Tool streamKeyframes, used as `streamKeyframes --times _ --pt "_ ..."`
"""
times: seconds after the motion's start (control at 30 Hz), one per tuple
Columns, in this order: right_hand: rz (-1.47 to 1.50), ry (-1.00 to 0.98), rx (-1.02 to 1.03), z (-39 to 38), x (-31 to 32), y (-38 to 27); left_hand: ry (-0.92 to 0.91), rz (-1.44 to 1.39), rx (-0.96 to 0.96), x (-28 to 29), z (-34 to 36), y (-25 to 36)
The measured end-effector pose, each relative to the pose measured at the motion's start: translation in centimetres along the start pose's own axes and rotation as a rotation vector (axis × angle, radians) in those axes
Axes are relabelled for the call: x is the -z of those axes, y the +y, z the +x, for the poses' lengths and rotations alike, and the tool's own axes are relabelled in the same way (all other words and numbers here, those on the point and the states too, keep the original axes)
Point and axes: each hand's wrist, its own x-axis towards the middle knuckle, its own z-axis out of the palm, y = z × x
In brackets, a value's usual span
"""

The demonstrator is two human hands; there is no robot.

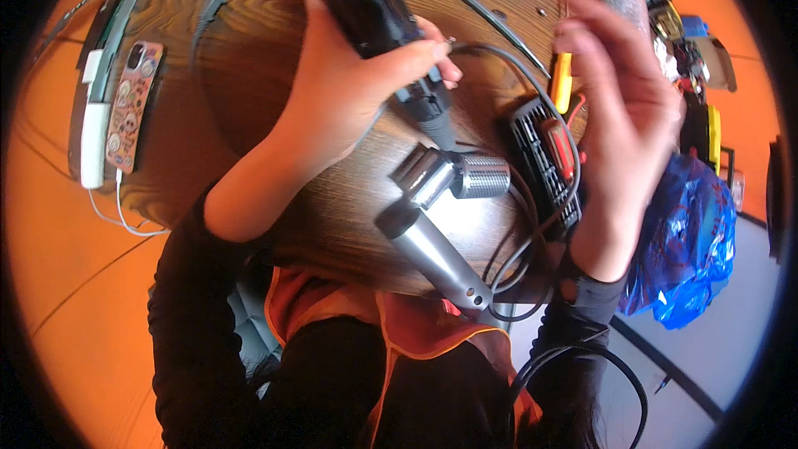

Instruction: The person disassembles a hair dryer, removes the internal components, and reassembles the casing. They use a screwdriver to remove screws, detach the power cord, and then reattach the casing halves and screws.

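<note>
My left hand (345,87) is wrapped round a long black cylindrical appliance body (366,4), thumb across its lower end. A ribbed cord sleeve (436,129) extends down from that end. Raised at the right, my right hand (619,91) has bent fingers smeared by motion; whether anything is between them cannot be made out. Below the appliance lie a grey metallic tube (436,258) with two holes near one end, a shiny chrome piece (428,179) and a short textured cylinder (484,176). A yellow-handled tool (562,83) lies beside my right hand.
A black slotted tray (532,145) with a red tool (559,150) stands near my right wrist. Black cable (519,262) loops over the table edge. A patterned phone (135,108) and white power strip (94,145) lie left. A blue plastic bag (686,237) hangs right.
</note>
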Motion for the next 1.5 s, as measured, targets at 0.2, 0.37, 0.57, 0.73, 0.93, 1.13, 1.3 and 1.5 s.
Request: streamKeyframes --times 0.2,0.37,0.57,0.73,0.93,1.13,1.3,1.5 --pt "-0.612 -0.029 -0.095 -2.7 5.7 -2.8 -0.039 0.041 0.048 0.3 0.0 0.4" --pt "-0.815 -0.107 -0.226 -5.7 6.2 -2.5 0.005 -0.035 0.042 0.1 0.1 0.4" --pt "-0.726 -0.180 -0.281 -8.5 5.8 -2.5 0.006 -0.027 0.083 0.2 0.2 0.5" --pt "-0.658 -0.204 -0.295 -9.8 4.7 -2.2 0.029 -0.008 0.109 0.2 0.0 0.5" --pt "-0.668 -0.102 -0.176 -7.7 5.1 -1.3 0.084 -0.037 0.107 -0.4 0.1 0.7" --pt "-0.692 -0.171 -0.035 -4.0 4.4 0.6 0.036 -0.009 0.143 0.0 0.0 0.5" --pt "-0.800 -0.124 0.156 0.2 1.1 4.6 0.003 -0.025 0.124 0.2 0.0 0.3" --pt "-0.988 -0.130 0.100 1.7 -1.5 7.5 -0.023 -0.029 0.046 0.2 0.0 0.0"
